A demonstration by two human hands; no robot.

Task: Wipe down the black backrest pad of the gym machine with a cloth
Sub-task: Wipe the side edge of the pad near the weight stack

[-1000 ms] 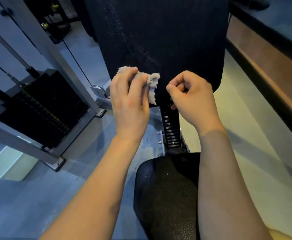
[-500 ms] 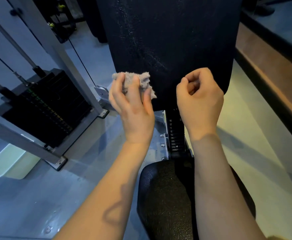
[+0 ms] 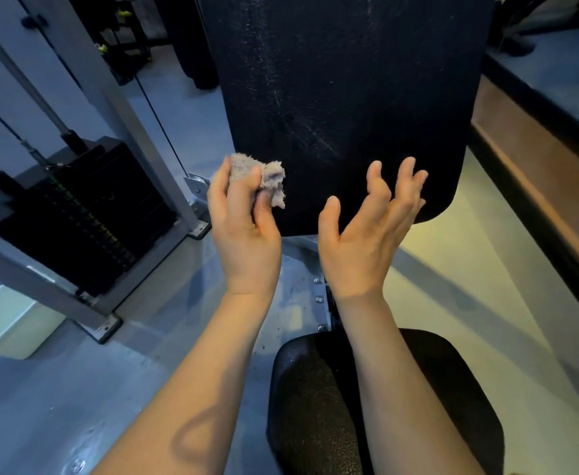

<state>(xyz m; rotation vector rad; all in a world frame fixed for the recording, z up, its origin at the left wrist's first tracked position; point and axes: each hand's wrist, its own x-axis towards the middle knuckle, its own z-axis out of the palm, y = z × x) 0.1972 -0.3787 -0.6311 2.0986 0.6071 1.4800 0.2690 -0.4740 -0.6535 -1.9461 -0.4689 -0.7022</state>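
The black backrest pad (image 3: 342, 97) fills the upper middle of the head view, with pale streaks on its surface. My left hand (image 3: 243, 228) is in front of the pad's lower left corner and pinches a small grey cloth (image 3: 267, 176) between thumb and fingers. The cloth hangs bunched and looks just off the pad's edge. My right hand (image 3: 370, 228) is raised in front of the pad's lower right part, palm turned up, fingers spread and loosely bent, holding nothing.
The black seat pad (image 3: 318, 406) lies below my forearms. A weight stack (image 3: 75, 214) in a grey steel frame (image 3: 137, 132) with cables stands at the left. A pale bin (image 3: 3, 323) sits at the far left. A wooden ledge (image 3: 534, 173) runs along the right.
My right hand has opened from a curled fist and turned palm up. My left hand kept the cloth and shifted a little left, off the pad's lower edge.
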